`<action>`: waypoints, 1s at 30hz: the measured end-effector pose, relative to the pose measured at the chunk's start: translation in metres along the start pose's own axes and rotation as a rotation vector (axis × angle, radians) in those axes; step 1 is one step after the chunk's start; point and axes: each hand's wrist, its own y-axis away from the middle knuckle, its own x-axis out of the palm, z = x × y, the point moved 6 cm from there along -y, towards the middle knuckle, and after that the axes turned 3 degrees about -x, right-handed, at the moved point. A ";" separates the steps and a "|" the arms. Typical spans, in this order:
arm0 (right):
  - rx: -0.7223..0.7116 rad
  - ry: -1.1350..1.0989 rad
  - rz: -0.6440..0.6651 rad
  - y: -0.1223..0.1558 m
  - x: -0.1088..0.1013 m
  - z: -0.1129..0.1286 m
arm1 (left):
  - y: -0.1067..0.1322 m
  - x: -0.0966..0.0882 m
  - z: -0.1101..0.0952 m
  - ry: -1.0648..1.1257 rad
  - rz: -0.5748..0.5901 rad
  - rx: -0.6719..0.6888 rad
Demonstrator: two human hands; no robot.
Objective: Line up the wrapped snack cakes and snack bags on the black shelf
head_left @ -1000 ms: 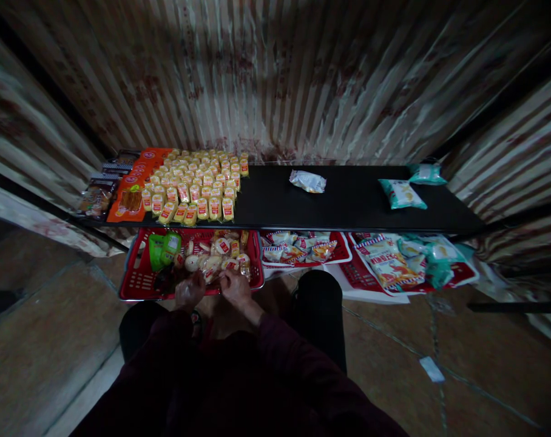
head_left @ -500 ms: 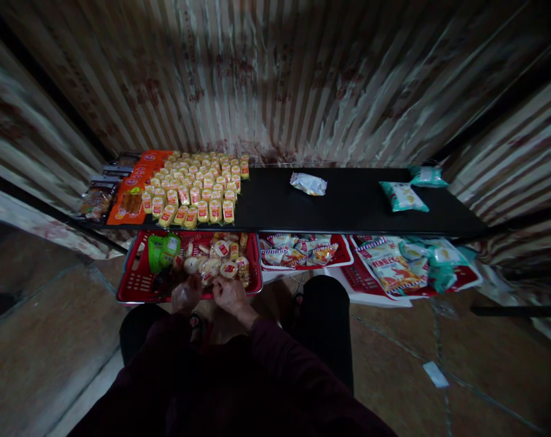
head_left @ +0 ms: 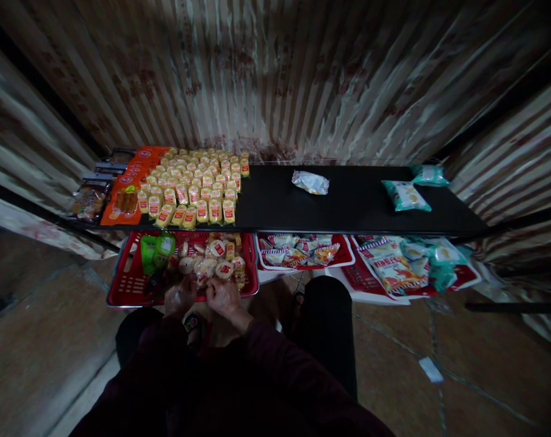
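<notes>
My left hand (head_left: 179,297) and my right hand (head_left: 224,297) are both closed over the near rim of a red basket (head_left: 121,291) below the shelf. Their fingers curl toward the basket; whether they grip the rim or a small item cannot be made out. Just beyond them lie round wrapped cakes (head_left: 206,267) in clear packaging. Green packets (head_left: 155,252) sit in the basket's left part, with something dark beside my left hand.
Across the black shelf (head_left: 275,206) stand rows of small yellow wrapped cakes (head_left: 201,210), an orange packet (head_left: 125,197), dark packets (head_left: 88,200), a white packet (head_left: 310,182) and teal bags (head_left: 405,195). Two further red baskets (head_left: 352,255) hold snack bags (head_left: 389,264).
The left basket and both hands appear slightly lower and further left. The shelf's left end has shifted a little too, as the view moves. Both hands stay closed.
</notes>
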 end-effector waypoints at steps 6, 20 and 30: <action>0.003 0.024 -0.013 -0.001 0.003 0.002 | -0.005 0.007 0.006 0.008 -0.012 -0.007; 0.037 0.007 0.014 -0.003 0.003 0.004 | 0.001 -0.010 -0.001 0.021 0.044 -0.071; 0.073 0.101 0.062 0.002 -0.011 -0.028 | -0.002 -0.011 -0.003 0.068 0.057 -0.083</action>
